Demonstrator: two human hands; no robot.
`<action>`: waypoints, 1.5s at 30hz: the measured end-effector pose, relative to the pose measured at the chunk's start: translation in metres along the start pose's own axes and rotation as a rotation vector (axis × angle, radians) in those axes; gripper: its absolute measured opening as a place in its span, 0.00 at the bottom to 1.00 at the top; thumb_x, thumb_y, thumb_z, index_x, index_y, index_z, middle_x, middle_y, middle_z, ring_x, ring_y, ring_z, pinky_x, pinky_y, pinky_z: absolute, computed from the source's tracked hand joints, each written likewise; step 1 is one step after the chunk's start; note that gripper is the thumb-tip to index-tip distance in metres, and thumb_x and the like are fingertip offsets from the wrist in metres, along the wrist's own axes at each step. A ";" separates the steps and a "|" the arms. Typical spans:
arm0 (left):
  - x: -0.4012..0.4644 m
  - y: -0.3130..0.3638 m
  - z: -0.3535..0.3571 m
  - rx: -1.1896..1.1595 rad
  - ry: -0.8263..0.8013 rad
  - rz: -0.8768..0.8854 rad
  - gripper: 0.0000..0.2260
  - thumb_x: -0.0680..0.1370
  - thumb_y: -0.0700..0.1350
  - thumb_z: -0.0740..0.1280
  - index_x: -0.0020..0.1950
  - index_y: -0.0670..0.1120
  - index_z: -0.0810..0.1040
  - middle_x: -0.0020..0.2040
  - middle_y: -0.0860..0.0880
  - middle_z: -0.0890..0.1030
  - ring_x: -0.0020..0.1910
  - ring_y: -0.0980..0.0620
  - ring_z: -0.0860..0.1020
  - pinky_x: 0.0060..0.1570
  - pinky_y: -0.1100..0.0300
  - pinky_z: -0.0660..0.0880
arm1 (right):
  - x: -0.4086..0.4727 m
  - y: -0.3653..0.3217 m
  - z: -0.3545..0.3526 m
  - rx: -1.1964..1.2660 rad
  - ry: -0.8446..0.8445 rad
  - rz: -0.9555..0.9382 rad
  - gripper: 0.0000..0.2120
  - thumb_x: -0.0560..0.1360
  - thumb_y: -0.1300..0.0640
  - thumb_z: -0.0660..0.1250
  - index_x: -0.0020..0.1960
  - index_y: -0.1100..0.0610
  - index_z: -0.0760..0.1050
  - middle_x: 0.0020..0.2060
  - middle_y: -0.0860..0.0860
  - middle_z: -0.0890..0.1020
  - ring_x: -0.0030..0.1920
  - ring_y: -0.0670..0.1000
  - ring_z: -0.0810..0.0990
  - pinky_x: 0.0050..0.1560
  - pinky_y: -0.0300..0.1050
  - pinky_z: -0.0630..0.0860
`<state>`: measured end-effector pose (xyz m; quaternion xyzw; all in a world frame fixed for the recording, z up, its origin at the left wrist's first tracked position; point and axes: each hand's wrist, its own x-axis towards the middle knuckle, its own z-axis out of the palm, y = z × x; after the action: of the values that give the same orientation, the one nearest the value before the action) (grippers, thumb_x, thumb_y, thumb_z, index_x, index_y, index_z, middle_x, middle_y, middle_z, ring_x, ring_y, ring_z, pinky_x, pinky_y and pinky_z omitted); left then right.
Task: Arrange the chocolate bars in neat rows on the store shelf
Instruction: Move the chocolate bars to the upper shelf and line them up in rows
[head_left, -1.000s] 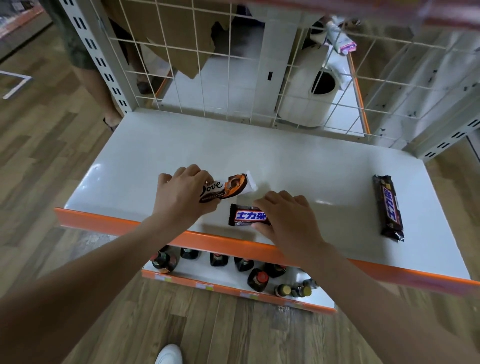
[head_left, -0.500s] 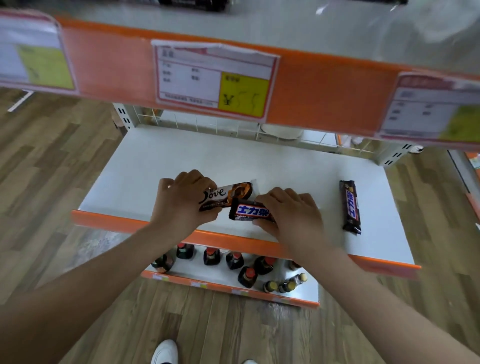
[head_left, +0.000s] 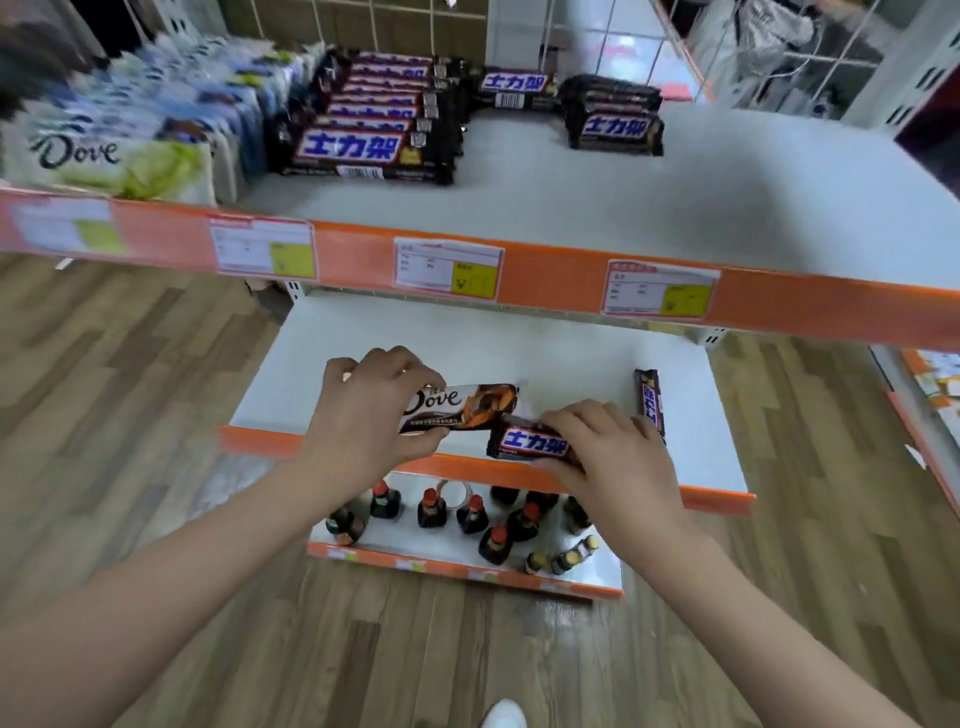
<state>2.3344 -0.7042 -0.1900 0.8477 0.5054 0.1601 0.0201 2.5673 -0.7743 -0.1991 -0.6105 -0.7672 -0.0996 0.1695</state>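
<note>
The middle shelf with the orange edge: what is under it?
Under the middle shelf a lower shelf holds dark bottles with red or yellow caps. The hands and the shelf cover its back part.

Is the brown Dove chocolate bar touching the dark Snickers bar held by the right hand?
Cannot tell: in the head view the Dove bar and Snickers bar overlap, contact unclear.

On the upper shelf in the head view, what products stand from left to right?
Dove bags → row of Snickers bars → single Snickers bar → Snickers stack.
</note>
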 end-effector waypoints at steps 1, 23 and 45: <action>-0.005 0.001 -0.009 -0.004 0.009 0.014 0.20 0.63 0.60 0.65 0.49 0.52 0.80 0.45 0.53 0.78 0.44 0.49 0.78 0.46 0.52 0.66 | -0.002 -0.005 -0.008 0.002 0.017 0.001 0.18 0.62 0.49 0.78 0.49 0.53 0.80 0.42 0.49 0.81 0.41 0.54 0.80 0.40 0.49 0.75; -0.065 0.018 -0.149 -0.046 0.180 0.119 0.18 0.66 0.54 0.74 0.53 0.50 0.78 0.49 0.54 0.77 0.51 0.51 0.74 0.47 0.56 0.57 | -0.014 -0.080 -0.145 -0.080 0.222 -0.074 0.18 0.63 0.49 0.78 0.49 0.55 0.80 0.42 0.50 0.81 0.41 0.55 0.80 0.39 0.48 0.72; -0.042 -0.021 -0.209 -0.052 0.191 0.101 0.18 0.68 0.52 0.74 0.55 0.48 0.78 0.51 0.51 0.76 0.52 0.50 0.72 0.46 0.56 0.62 | 0.041 -0.096 -0.184 -0.110 0.274 -0.063 0.17 0.66 0.50 0.76 0.51 0.56 0.79 0.44 0.51 0.81 0.43 0.57 0.79 0.41 0.48 0.70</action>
<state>2.2369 -0.7571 -0.0062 0.8522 0.4571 0.2540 -0.0142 2.4917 -0.8261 -0.0085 -0.5752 -0.7491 -0.2291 0.2358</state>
